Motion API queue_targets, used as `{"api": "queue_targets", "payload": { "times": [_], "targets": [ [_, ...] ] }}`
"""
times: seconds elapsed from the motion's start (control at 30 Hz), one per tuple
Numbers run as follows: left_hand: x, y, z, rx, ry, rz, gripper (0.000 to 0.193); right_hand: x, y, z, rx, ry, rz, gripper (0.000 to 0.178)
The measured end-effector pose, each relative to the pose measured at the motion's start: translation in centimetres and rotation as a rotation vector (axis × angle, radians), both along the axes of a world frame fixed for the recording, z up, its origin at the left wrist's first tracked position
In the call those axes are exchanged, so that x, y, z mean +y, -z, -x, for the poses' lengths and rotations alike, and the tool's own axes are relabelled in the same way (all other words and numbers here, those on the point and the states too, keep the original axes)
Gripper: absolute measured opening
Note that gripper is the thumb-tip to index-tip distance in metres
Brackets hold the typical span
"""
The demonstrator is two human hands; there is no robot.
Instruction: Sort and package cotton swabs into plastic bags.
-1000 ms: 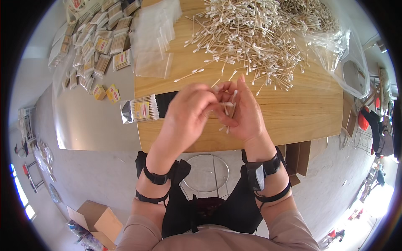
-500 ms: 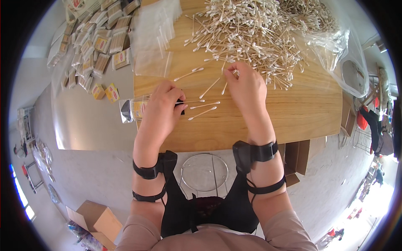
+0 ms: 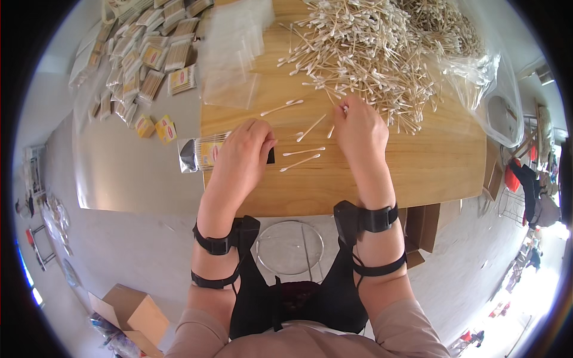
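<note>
My left hand (image 3: 246, 148) is closed in a pinch, with a thin cotton swab (image 3: 291, 136) reaching out from its fingertips to the right. It covers part of a clear packet of cotton swabs (image 3: 209, 151) with a yellow label, and a small black piece (image 3: 271, 156) shows beside its fingers. At the near edge of a big heap of cotton swabs (image 3: 364, 48), my right hand (image 3: 362, 126) pinches its fingertips together, a white swab tip showing between them. Several loose swabs (image 3: 300, 163) lie on the wood between my hands.
Flat clear plastic bags (image 3: 233, 56) lie left of the heap. Filled swab packets (image 3: 154, 56) pile up at the far left, near two small yellow boxes (image 3: 165, 129). A large clear bag (image 3: 504, 113) hangs over the right side. A stool (image 3: 289, 247) stands below the table's front edge.
The view has shifted slightly, moving the table's things to the right. My left hand has drawn up a little from the loose swabs; my right hand stays by the heap's edge.
</note>
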State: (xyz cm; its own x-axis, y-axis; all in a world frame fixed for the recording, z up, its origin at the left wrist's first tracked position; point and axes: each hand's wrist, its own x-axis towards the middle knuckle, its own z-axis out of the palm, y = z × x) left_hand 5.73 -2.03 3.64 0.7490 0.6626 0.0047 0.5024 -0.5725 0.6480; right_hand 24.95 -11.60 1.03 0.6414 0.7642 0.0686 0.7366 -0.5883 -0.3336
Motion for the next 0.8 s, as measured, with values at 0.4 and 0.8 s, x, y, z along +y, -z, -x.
{"api": "queue_targets", "payload": {
  "times": [0.4, 0.8],
  "targets": [
    [-0.2, 0.2, -1.2, -0.340, -0.211, 0.651, 0.015, -2.6, -2.6, -0.2, 1.564, 0.148, -0.313, 0.015],
    [-1.2, 0.2, -2.1, -0.602, -0.154, 1.224, 0.032, -3.6, -2.5, -0.2, 2.070, 0.220, -0.734, 0.021]
  ]
}}
